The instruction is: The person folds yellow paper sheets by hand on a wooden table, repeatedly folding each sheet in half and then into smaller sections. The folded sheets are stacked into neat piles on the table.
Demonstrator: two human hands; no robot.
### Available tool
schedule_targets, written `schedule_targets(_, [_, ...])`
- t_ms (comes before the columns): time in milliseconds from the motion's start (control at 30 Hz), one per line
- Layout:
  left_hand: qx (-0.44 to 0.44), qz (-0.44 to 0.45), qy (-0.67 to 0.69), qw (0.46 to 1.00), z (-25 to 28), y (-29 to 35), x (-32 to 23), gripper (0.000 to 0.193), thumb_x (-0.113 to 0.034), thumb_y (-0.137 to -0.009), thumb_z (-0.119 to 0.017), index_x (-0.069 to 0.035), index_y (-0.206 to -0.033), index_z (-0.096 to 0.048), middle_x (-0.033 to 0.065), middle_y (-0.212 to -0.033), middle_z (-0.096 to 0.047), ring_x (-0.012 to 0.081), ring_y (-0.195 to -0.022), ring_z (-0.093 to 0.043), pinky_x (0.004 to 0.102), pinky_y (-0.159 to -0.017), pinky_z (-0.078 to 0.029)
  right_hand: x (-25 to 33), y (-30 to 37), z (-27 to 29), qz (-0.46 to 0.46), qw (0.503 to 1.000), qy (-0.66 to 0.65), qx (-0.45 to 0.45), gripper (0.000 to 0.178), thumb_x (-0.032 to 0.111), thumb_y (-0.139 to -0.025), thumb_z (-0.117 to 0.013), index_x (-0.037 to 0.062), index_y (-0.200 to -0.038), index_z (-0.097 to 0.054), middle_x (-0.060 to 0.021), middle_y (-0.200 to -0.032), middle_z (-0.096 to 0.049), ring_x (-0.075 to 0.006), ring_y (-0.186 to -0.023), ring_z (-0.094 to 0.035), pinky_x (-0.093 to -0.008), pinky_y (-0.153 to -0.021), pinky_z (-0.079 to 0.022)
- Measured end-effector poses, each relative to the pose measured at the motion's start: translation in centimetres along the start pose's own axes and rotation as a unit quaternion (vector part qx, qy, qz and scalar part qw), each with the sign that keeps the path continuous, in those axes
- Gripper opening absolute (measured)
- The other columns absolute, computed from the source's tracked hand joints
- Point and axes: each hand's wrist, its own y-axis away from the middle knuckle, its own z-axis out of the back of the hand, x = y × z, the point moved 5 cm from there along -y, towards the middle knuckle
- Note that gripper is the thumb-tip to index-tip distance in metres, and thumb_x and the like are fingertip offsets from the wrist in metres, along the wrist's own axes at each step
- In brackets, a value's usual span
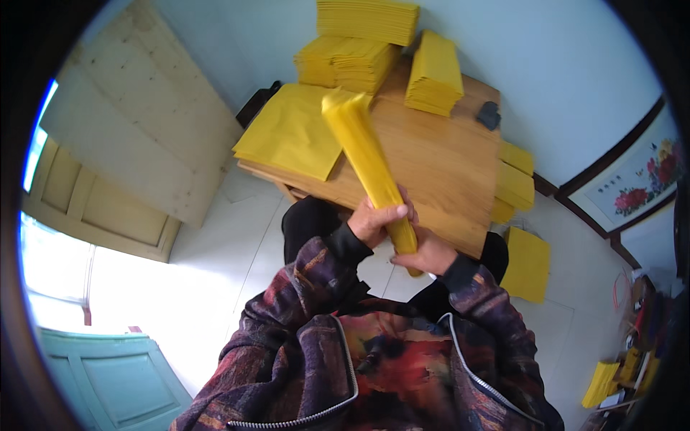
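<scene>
Purple, orange and black pattern the open jacket [287, 352] you wear, nearest to the camera. Beyond its cuffs, your left hand [371, 220] grips a long, folded yellow bundle [365, 158], its thumb laid across it, while your right hand [429, 251] clasps the same bundle closer to its near end. The bundle slants away from you and leftward, its far end blurred, in front of the wooden table [445, 158]. On the table's left part lie flat yellow sheets [284, 136]; right of the table, a yellow piece [527, 266] lies on the tiled floor [241, 230]. Farther back on the tabletop you have a folded yellow stack [435, 75], a small dark object [489, 115] near the right edge, and more piled yellow stacks [341, 63] toward the pale wall [532, 50].
</scene>
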Motion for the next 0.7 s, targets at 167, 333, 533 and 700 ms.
schedule_targets(167, [-0.029, -0.128, -0.275, 0.953, -4.8, -4.8, -4.8, 0.020, -0.007, -0.079, -0.076, 0.000, -0.092, -0.062, 0.0033, -0.087, -0.065, 0.0121, -0.079, -0.061, 0.0272, -0.073, -0.050, 3.0, -2.2, 7.1, 0.217, 0.951, -0.046, -0.214, 0.055, 0.015, -0.077, -0.073, 0.0041, -0.125, -0.049, -0.0172, -0.110, -0.062, -0.0282, -0.102, -0.061, -0.0348, -0.087, -0.048])
schedule_targets(333, [-0.049, -0.185, -0.295, 0.936, -3.8, -6.7, -0.1, 0.021, -0.005, -0.079, -0.075, -0.001, -0.096, -0.063, 0.0021, -0.087, -0.066, 0.0119, -0.078, -0.062, 0.0269, -0.071, -0.051, -1.3, -3.7, 6.4, 0.216, 0.940, 0.046, -0.259, 0.038, 0.011, -0.085, -0.067, 0.0008, -0.119, -0.053, -0.0112, -0.112, -0.063, -0.0220, -0.104, -0.060, -0.0323, -0.089, -0.048])
schedule_targets(533, [-0.069, -0.129, -0.353, 0.924, 1.3, -8.3, 5.0, 0.030, -0.014, -0.077, -0.077, 0.000, -0.099, -0.061, 0.0058, -0.087, -0.066, 0.0152, -0.081, -0.062, 0.0298, -0.074, -0.051, -7.5, -6.2, 4.7, 0.188, 0.906, -0.301, -0.230, 0.026, 0.010, -0.087, -0.062, 0.0053, -0.113, -0.059, -0.0113, -0.112, -0.064, -0.0243, -0.104, -0.061, -0.0329, -0.086, -0.049])
schedule_targets(700, [-0.082, -0.132, -0.335, 0.929, 1.6, -8.6, 5.7, 0.017, -0.010, -0.080, -0.074, -0.001, -0.091, -0.063, 0.0027, -0.083, -0.065, 0.0132, -0.077, -0.062, 0.0280, -0.071, -0.051, -7.9, -6.6, 4.7, 0.208, 0.883, -0.350, -0.233, 0.024, 0.010, -0.086, -0.063, 0.0050, -0.110, -0.061, -0.0121, -0.108, -0.066, -0.0246, -0.102, -0.063, -0.0338, -0.085, -0.050])
